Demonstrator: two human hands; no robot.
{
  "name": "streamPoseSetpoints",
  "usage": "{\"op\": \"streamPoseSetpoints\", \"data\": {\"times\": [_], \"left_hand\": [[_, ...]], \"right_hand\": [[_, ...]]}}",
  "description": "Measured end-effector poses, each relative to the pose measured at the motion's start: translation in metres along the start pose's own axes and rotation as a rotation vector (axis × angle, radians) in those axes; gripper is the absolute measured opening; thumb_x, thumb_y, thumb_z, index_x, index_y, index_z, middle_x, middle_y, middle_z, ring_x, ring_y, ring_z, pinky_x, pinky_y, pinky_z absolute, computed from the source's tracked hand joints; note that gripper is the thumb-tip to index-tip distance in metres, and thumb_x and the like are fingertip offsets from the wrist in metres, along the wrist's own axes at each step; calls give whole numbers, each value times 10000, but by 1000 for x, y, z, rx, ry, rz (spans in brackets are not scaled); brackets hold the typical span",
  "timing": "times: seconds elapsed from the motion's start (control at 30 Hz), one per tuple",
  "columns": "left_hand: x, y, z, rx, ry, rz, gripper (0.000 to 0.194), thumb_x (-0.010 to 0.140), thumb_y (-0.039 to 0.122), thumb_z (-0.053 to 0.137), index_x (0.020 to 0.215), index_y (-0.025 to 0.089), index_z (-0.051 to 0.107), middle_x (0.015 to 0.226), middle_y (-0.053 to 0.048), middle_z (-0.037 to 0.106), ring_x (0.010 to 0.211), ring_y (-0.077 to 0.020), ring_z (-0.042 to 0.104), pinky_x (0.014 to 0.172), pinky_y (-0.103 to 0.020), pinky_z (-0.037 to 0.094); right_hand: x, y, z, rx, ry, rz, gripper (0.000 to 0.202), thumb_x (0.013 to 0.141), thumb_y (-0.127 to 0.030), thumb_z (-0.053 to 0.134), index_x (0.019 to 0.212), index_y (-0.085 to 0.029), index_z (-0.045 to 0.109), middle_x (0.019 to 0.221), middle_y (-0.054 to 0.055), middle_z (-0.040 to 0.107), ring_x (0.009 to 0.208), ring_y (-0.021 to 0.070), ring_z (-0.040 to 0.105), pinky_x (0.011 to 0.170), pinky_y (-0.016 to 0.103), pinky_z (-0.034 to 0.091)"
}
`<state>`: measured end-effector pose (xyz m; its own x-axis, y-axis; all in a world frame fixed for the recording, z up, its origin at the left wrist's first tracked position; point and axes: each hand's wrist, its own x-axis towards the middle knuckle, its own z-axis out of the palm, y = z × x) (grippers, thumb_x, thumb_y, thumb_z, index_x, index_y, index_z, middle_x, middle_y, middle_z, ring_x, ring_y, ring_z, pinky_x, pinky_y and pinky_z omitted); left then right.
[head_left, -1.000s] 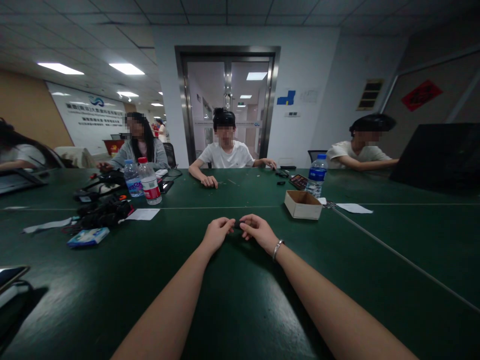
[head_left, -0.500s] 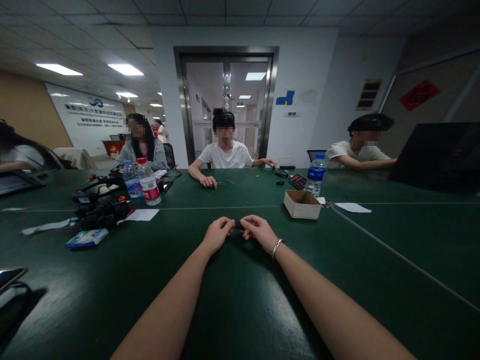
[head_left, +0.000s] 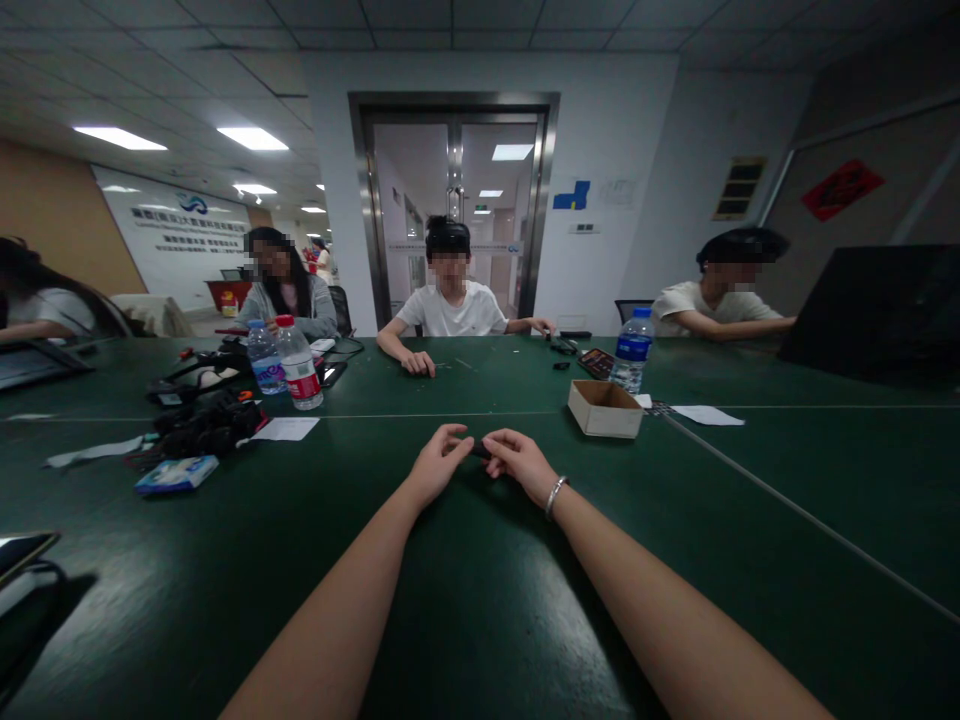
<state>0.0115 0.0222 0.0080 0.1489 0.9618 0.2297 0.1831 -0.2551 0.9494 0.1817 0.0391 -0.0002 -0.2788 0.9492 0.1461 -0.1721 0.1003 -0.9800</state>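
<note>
A small black object [head_left: 479, 449], too small to identify, is held just above the green tabletop in front of me. My right hand [head_left: 517, 462], with a silver bracelet [head_left: 555, 495] at its wrist, pinches it between thumb and fingers. On the other side is my left hand [head_left: 439, 465]. Its thumb tip reaches the object's left end, while the forefinger stands apart from the thumb. Fingers of both hands hide part of the object.
An open cardboard box [head_left: 604, 410] stands ahead to the right, by a water bottle [head_left: 632, 350]. Two bottles, one red-capped [head_left: 298, 365], and black gear [head_left: 202, 425] lie to the left, near a blue-and-white packet [head_left: 177, 475]. Across the table [head_left: 480, 600] sits a person [head_left: 452, 305].
My left hand's fingers have parted from its thumb, leaving more of the black object visible. My right hand keeps its pinch in nearly the same place.
</note>
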Motion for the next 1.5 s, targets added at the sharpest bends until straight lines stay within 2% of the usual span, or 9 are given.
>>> {"op": "streamPoseSetpoints", "data": {"times": [0.07, 0.2, 0.37, 0.5, 0.63, 1.07, 1.2, 1.37, 1.5], "left_hand": [[-1, 1, 0, 8, -25, 12, 307, 829, 373, 455, 1025, 154, 544, 754, -36, 568, 694, -147, 539, 659, -264, 414], [0, 0, 0, 57, 22, 49, 368, 726, 250, 597, 1084, 191, 538, 912, -41, 568, 796, -145, 542, 735, -256, 414], [2, -3, -1, -3, -17, -4, 318, 819, 356, 460, 1048, 156, 552, 757, -36, 572, 688, -144, 536, 656, -260, 415], [2, -4, -1, 33, 14, 52, 384, 721, 267, 584, 1093, 182, 541, 891, -41, 580, 782, -146, 540, 740, -265, 414], [2, -4, -1, -9, -16, -1, 329, 822, 362, 433, 1045, 152, 552, 742, -32, 572, 698, -152, 543, 672, -270, 422], [1, -3, -1, 37, -2, 37, 388, 709, 286, 607, 1077, 179, 545, 900, -44, 572, 809, -152, 541, 756, -263, 410], [1, -4, -1, 19, -24, -4, 327, 811, 371, 471, 1042, 154, 551, 767, -31, 571, 709, -149, 537, 697, -274, 419], [0, -1, -1, 36, 12, 31, 312, 727, 213, 551, 1036, 173, 569, 874, -36, 560, 811, -149, 534, 758, -262, 407], [0, 0, -2, -4, -18, 8, 295, 765, 285, 512, 1028, 160, 556, 705, -4, 536, 645, -124, 508, 629, -234, 395]], "right_hand": [[0, 0, 0, -7, -6, 0, 397, 635, -423, 758, 837, -128, 584, 597, 11, 604, 465, 101, 562, 450, 188, 473], [0, 0, 1, -10, -9, 5, 392, 646, -422, 749, 847, -129, 582, 573, 9, 603, 463, 101, 559, 458, 187, 474], [0, 0, 2, -3, -14, 7, 398, 635, -422, 757, 839, -128, 583, 584, 11, 606, 461, 101, 558, 455, 187, 472], [0, 0, 1, -11, -14, 6, 399, 647, -428, 748, 845, -125, 582, 574, 9, 600, 462, 101, 559, 458, 187, 472], [-1, -1, 1, -22, -23, 7, 400, 645, -430, 749, 840, -124, 581, 584, 10, 602, 470, 103, 563, 461, 189, 472], [0, 0, 1, -31, -25, 24, 388, 648, -424, 748, 839, -130, 583, 586, 8, 603, 462, 98, 554, 461, 191, 468], [0, -1, 2, -27, -27, 19, 406, 634, -437, 751, 836, -129, 578, 555, -2, 595, 456, 97, 548, 454, 182, 455], [0, -1, 1, -29, -26, 21, 411, 637, -439, 747, 844, -127, 577, 569, 2, 600, 454, 97, 549, 464, 191, 459], [0, 0, 1, -38, -36, 28, 401, 636, -438, 747, 839, -132, 586, 602, 8, 606, 456, 97, 551, 461, 196, 459]]}}
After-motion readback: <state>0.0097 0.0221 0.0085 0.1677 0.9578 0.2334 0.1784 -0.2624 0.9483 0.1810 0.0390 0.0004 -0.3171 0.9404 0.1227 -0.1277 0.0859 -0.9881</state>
